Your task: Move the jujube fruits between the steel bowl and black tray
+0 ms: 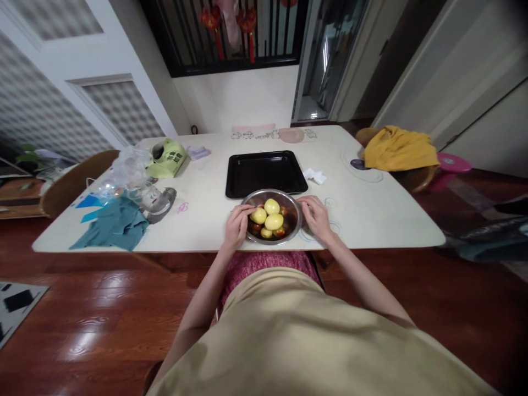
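Note:
A round metal bowl (292,213) rests near the front edge of the white table, overlapping the near edge of the black tray. In it lie several smooth, yellow-green oval fruits (274,221), with smaller dark red and greenish ones (279,232) among and under them; I cannot tell their exact kind. My left hand (236,225) is closed on the bowl's left rim, fingers lying over the edge. At the opposite side my right hand (317,217) pinches the right rim, its thumb and fingers bent. Straight behind the bowl lies the flat black tray (266,171), with nothing in it.
Crumpled white tissue (315,176) lies right of the tray. On the table's left are a green box-like bag (170,158), clear plastic bags (127,168), a grey object (163,204) and a teal cloth (113,225). A yellow cloth (402,148) drapes over a chair at the right.

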Available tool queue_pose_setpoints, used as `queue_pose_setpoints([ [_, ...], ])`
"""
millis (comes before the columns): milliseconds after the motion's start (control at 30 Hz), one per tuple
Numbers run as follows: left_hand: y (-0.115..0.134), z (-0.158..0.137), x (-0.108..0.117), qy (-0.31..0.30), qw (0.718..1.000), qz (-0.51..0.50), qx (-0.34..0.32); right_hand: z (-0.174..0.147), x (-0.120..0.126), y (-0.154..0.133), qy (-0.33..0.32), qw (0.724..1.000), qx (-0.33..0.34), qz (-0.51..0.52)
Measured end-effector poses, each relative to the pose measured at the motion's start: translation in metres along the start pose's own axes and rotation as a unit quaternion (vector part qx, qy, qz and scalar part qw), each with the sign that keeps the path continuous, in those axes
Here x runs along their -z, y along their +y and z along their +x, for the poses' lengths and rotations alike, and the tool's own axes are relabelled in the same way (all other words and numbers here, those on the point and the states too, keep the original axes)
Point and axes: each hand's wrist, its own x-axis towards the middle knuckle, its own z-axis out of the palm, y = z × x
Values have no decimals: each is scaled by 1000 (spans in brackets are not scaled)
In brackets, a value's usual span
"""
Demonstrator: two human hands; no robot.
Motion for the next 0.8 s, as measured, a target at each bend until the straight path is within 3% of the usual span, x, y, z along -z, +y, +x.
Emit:
queue_pose_setpoints([
  [133,-2,0,0,1,1000,5,-5,-2,-4,4,-26,997,-59,43],
  [267,3,0,-1,-24,999,19,-25,0,-6,2,-107,977,-136,126],
  [333,8,2,-2,-50,997,38,-49,2,-5,-2,-183,950,-185,174],
  [400,16,4,-4,-78,993,69,-55,5,-3,-7,-260,904,-257,222],
  [500,27,8,-6,-132,985,111,-30,12,0,-17,-290,850,-349,267],
  [567,32,12,-9,-170,978,116,-12,21,1,-24,-271,847,-367,272],
  [667,28,24,-15,-198,975,101,-1,46,5,-31,-268,865,-352,238],
  [800,-1,55,-29,-161,983,88,-3,99,5,-34,-279,896,-319,129],
])
